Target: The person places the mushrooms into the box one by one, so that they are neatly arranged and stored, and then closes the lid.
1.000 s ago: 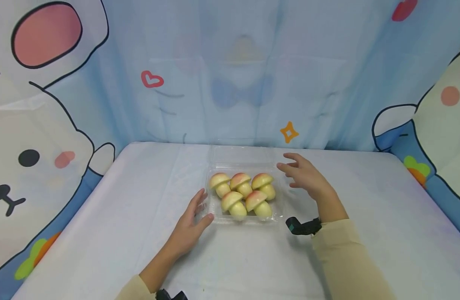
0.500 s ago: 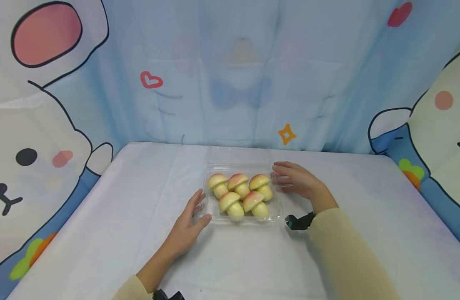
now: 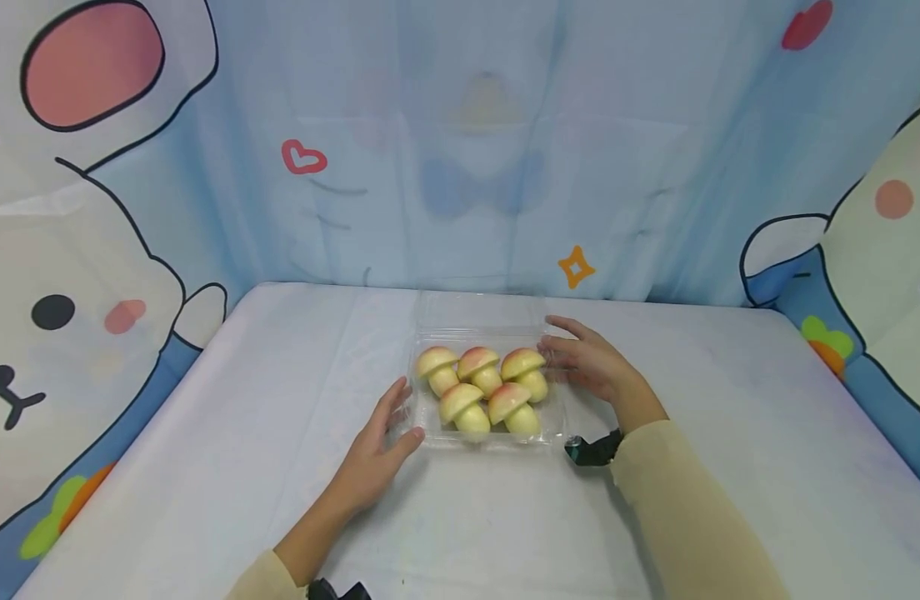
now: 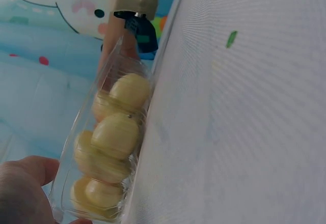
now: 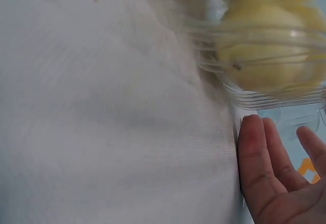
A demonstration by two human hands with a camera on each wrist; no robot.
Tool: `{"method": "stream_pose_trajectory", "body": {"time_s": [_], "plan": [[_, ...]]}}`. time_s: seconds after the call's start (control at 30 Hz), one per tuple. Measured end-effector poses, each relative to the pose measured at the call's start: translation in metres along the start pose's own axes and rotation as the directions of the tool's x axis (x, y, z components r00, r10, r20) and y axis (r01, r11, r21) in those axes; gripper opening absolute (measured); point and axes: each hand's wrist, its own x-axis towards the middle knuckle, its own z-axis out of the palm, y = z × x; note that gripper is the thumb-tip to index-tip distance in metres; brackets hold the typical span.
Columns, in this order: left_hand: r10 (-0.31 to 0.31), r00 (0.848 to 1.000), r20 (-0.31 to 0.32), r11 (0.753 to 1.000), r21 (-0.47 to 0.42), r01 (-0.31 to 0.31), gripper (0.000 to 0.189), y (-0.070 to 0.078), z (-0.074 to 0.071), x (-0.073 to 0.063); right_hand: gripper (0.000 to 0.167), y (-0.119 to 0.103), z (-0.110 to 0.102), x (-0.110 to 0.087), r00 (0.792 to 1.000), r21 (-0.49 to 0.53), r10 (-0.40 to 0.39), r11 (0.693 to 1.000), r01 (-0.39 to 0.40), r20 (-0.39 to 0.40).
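Observation:
A clear plastic clamshell box (image 3: 471, 442) lies on the white-covered table with its lid (image 3: 478, 312) folded back. Inside it sit several mushroom-shaped pieces (image 3: 511, 404), pale yellow with pink-tinged caps; their material is unclear. My left hand (image 3: 377, 454) rests at the box's left end, thumb and fingers spread around the corner. At the right end is my right hand (image 3: 595, 367), its fingers loosely extended beside the box wall. In the right wrist view the fingertips (image 5: 252, 127) lie on the cloth close to the ribbed plastic; whether they touch it, I cannot tell.
White cloth (image 3: 317, 358) covers the table around the box. Behind the table hangs a blue curtain (image 3: 467, 167) with cartoon animals. A black wrist camera (image 3: 591, 451) sits on the right wrist. A small green speck (image 4: 231, 39) shows on the cloth in the left wrist view.
My right hand has come left from the raised position beside the lid to the box's right end. The left hand and the box stay in place.

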Motion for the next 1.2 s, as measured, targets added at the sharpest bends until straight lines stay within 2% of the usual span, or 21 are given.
{"method": "stream_pose_trajectory", "body": {"time_s": [0.13, 0.43, 0.77, 1.03, 1.1, 1.2], "plan": [[-0.004, 1.0, 0.007, 1.0, -0.009, 0.004, 0.073, 0.001, 0.0, -0.001, 0.071, 0.002, -0.001, -0.001, 1.0, -0.038, -0.012, 0.999, 0.011, -0.016], [-0.005, 1.0, 0.019, 1.0, 0.008, 0.005, 0.073, 0.002, 0.001, -0.001, 0.079, 0.004, -0.005, -0.008, 0.997, -0.05, -0.047, 0.998, 0.044, -0.066], [-0.009, 1.0, 0.008, 1.0, 0.001, 0.009, 0.074, 0.001, 0.002, 0.001, 0.072, -0.004, -0.002, -0.013, 0.972, -0.235, -0.156, 0.965, 0.113, -0.174], [0.0, 1.0, -0.005, 1.0, -0.007, 0.0, 0.074, 0.002, 0.001, 0.001, 0.059, -0.01, 0.003, -0.014, 0.953, -0.359, -0.211, 0.925, 0.123, -0.219], [-0.004, 1.0, -0.004, 1.0, -0.01, 0.004, 0.074, 0.001, 0.001, 0.001, 0.054, -0.01, 0.004, -0.015, 0.945, -0.405, -0.235, 0.905, 0.127, -0.229], [-0.01, 1.0, -0.004, 1.0, -0.01, 0.01, 0.074, 0.0, 0.001, 0.001, 0.042, -0.01, 0.005, -0.017, 0.925, -0.494, -0.302, 0.856, 0.156, -0.231]]}}
